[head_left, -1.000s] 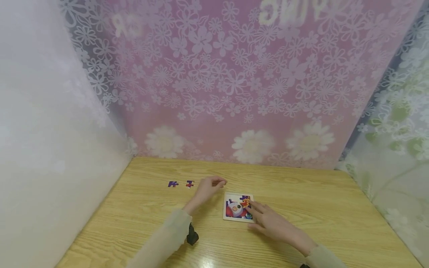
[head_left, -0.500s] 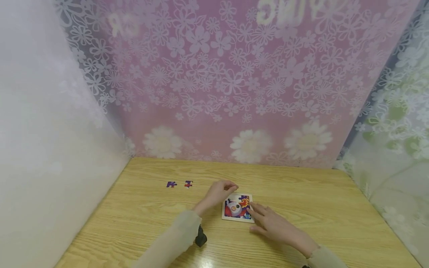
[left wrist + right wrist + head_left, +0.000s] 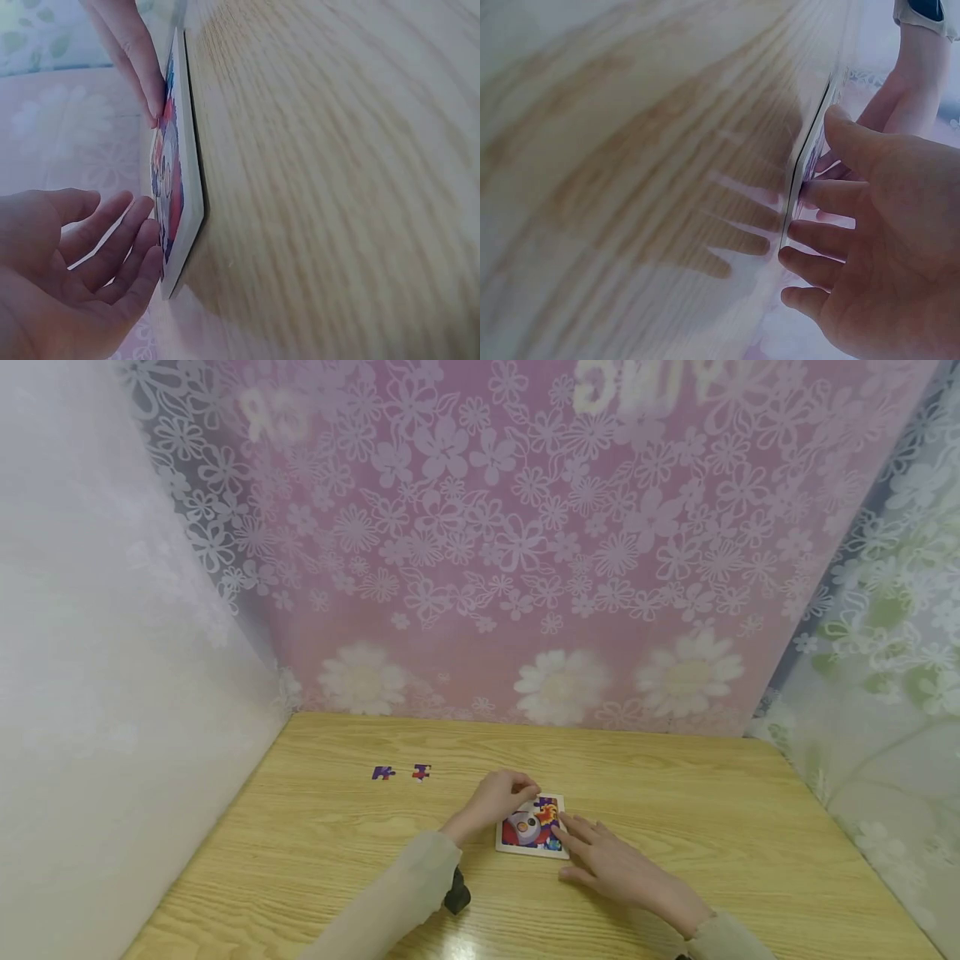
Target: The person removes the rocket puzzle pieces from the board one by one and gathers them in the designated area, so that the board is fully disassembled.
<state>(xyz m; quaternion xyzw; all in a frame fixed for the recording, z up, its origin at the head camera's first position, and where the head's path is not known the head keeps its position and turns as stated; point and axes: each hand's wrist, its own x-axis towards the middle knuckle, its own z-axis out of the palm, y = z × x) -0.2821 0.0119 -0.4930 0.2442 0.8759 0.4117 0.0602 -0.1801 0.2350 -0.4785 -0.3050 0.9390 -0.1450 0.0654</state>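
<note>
Pink backdrop: flowered cloth (image 3: pixel 480 543), standing behind the far edge of the table.
Table: wood-grain top (image 3: pixel 675 802), carrying all the work.
Right hand: (image 3: pixel 611 860) fingers extended and slightly spread, nothing in their grip; fingertips at the puzzle's right edge.
Left hand: (image 3: pixel 498 797) over the puzzle's far left corner, fingers loosely bent, thumb apart from them in its wrist view. No piece shows in its grip; one hidden under the fingertips can't be ruled out.
Puzzle: small framed picture (image 3: pixel 532 853), flat on the table between the hands, mostly filled. Far left part lies under the left hand, so can't tell what is filled there.
Loose pieces: two, well left of the puzzle; purple one (image 3: pixel 383 773) outermost, red-and-purple one (image 3: pixel 422 772) just beside it.
Fitting at the corner: looks like the step in hand. Brace the right rim lightly, without dragging the frame; line up tab and notch first, then press straight down with flat fingertips. If an edge rides up, turn the piece rather than force it.
</note>
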